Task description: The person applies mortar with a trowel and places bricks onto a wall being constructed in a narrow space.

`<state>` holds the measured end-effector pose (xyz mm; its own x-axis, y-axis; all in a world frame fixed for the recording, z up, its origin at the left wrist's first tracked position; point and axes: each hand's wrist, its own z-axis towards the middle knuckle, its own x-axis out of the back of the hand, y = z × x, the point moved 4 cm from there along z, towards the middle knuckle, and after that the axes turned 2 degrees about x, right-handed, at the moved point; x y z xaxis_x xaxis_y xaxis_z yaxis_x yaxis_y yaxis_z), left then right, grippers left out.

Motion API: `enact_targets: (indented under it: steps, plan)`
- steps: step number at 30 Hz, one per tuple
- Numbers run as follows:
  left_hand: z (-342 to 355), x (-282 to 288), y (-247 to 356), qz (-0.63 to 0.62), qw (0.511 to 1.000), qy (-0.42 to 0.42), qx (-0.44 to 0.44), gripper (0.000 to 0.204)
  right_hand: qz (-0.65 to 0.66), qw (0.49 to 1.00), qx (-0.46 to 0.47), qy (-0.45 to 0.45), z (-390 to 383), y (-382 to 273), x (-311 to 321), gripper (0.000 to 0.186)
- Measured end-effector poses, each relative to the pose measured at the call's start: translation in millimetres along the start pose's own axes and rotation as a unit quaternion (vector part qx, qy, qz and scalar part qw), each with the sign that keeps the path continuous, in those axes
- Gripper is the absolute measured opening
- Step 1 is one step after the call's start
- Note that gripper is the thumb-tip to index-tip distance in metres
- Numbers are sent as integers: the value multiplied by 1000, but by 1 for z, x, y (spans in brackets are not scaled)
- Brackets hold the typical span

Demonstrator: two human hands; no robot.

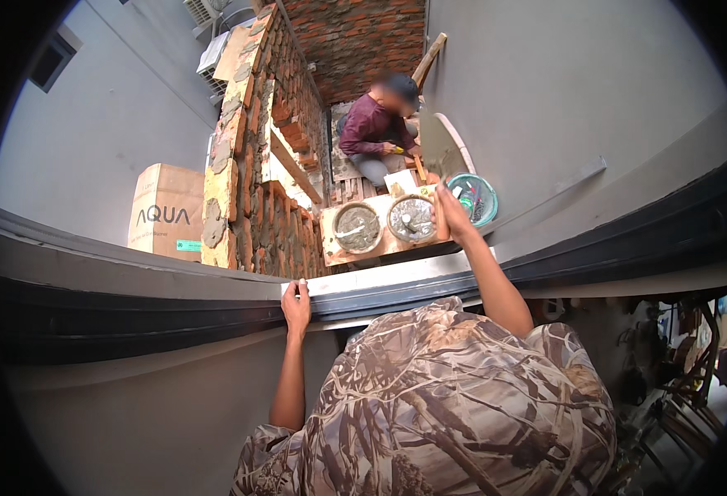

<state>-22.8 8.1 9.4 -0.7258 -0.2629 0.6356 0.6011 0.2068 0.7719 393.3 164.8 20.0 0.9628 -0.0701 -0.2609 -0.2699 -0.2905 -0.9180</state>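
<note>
My left hand rests at the white sill in front of me, its fingers curled onto the edge. Reaching out beyond the sill, my right hand is closed around a narrow orange-brown piece that looks like a brick. The piece is upright, just right of a round bucket of wet grey mortar. Left of that stands a second mortar bucket. Both sit on a wooden board splashed with mortar.
A teal basket with items inside stands beyond my right hand. A crouching co-worker in a maroon shirt works past the buckets. A rough brick wall rises at the left, with a cardboard box behind it. A grey wall borders the right.
</note>
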Motion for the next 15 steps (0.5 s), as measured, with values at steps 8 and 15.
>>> enact_targets:
  steps: [8, 15]
  plan:
    - [15, -19, -1, 94, 991, 27, -89, 25, -206, 971, -89, 84, 0, 70, 43, 35]
    - [22, -30, -18, 138, 988, 15, -68, 24, -151, 979, -110, -76, 21, 61, 8, 35]
